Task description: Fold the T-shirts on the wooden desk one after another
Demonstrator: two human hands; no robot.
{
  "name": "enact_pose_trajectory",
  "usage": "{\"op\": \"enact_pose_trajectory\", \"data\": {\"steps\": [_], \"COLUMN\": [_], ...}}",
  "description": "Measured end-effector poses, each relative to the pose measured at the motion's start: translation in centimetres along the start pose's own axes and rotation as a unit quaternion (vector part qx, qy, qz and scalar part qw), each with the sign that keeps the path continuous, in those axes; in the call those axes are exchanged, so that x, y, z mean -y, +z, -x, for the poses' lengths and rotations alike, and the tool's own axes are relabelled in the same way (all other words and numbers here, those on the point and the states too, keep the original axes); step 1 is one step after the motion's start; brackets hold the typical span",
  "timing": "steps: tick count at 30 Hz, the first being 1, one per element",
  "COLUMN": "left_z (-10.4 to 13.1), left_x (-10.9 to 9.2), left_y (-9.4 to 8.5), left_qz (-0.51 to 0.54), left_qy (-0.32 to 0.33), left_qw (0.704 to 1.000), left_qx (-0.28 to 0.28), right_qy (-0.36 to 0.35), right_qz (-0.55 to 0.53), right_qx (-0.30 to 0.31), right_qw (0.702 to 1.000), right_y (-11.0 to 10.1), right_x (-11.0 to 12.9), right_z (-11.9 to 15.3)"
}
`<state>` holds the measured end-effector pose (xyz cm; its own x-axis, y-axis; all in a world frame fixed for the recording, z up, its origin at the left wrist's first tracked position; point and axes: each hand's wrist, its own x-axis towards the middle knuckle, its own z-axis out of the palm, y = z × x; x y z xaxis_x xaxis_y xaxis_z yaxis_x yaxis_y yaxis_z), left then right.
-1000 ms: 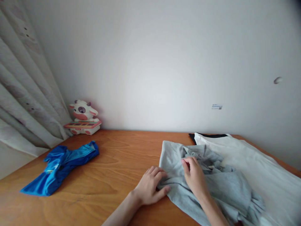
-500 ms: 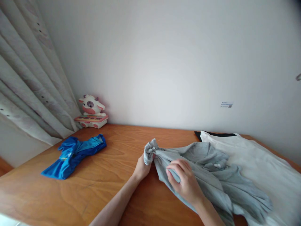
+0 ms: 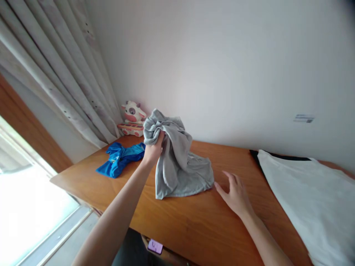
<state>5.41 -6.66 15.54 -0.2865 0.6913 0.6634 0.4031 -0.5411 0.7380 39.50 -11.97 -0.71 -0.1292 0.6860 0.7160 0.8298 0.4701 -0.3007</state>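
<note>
"Leftmost?"
"Blue cloth (image 3: 118,162), on the desk (image 3: 199,221). Right of it, the left hand (image 3: 154,149) clutches the bunched grey cloth (image 3: 180,177), which slopes down rightward."
"The right hand (image 3: 235,195)?"
"Farther right of the blue cloth, spread wide, near the grey cloth's low end; contact unclear."
"Hidden?"
"The gripped inner folds. White cloth (image 3: 310,192), farthest right of the blue cloth, runs out of view."

Home: curtain (image 3: 69,74), toy cow (image 3: 132,112)

Off the white cloth (image 3: 310,199) now, the grey garment (image 3: 177,159) drapes below the grip of the left hand (image 3: 154,150), the right hand (image 3: 235,195) farther right.
</note>
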Motion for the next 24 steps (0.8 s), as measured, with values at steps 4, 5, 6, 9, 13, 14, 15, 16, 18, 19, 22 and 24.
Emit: {"op": "enact_pose_trajectory", "data": {"steps": [4, 5, 6, 9, 13, 14, 15, 16, 18, 19, 22, 24], "left_z": [3.9, 5.5, 7.1, 11.1, 11.9, 11.5, 11.0, 10.4, 9.7, 9.5, 9.7, 9.9], "left_x": [1.1, 1.6, 2.1, 3.0, 2.6, 2.4, 2.3, 2.2, 2.2, 2.3, 2.8, 3.0], "left_y": [-0.1, 0.1, 0.4, 0.9, 0.5, 0.1, -0.3, -0.8, -1.6, -1.9, -2.0, -1.7], "left_qz": [-0.215, -0.292, -0.362, -0.470, -0.487, -0.489, -0.494, -0.498, -0.496, -0.488, -0.453, -0.429], "left_qy": [0.018, 0.000, -0.024, -0.056, -0.055, -0.057, -0.063, -0.080, -0.134, -0.161, -0.180, -0.158], "left_qw": [0.958, 0.926, 0.888, 0.816, 0.808, 0.808, 0.806, 0.805, 0.801, 0.799, 0.808, 0.821], "left_qx": [0.189, 0.240, 0.281, 0.332, 0.328, 0.325, 0.320, 0.314, 0.309, 0.312, 0.332, 0.342], "right_qy": [-0.011, -0.015, -0.020, -0.034, -0.041, -0.041, -0.041, -0.039, -0.034, -0.029, -0.015, -0.006], "right_qz": [-0.005, -0.006, -0.007, -0.006, -0.013, -0.014, -0.015, -0.017, -0.023, -0.028, -0.043, -0.051], "right_qx": [0.008, 0.010, 0.013, 0.019, 0.020, 0.020, 0.021, 0.023, 0.026, 0.026, 0.033, 0.041], "right_qw": [1.000, 1.000, 1.000, 0.999, 0.999, 0.999, 0.999, 0.999, 0.999, 0.999, 0.998, 0.998], "right_y": [0.6, 0.5, 0.4, 0.2, 0.2, 0.2, 0.2, 0.1, 0.1, 0.1, 0.1, 0.2], "right_x": [-0.9, -0.9, -1.0, -1.0, -0.9, -1.0, -1.0, -1.0, -1.0, -0.9, -0.9, -1.0], "right_z": [0.7, 0.9, 1.0, 1.3, 1.7, 1.7, 1.7, 1.7, 1.7, 1.6, 1.5, 1.5]}}
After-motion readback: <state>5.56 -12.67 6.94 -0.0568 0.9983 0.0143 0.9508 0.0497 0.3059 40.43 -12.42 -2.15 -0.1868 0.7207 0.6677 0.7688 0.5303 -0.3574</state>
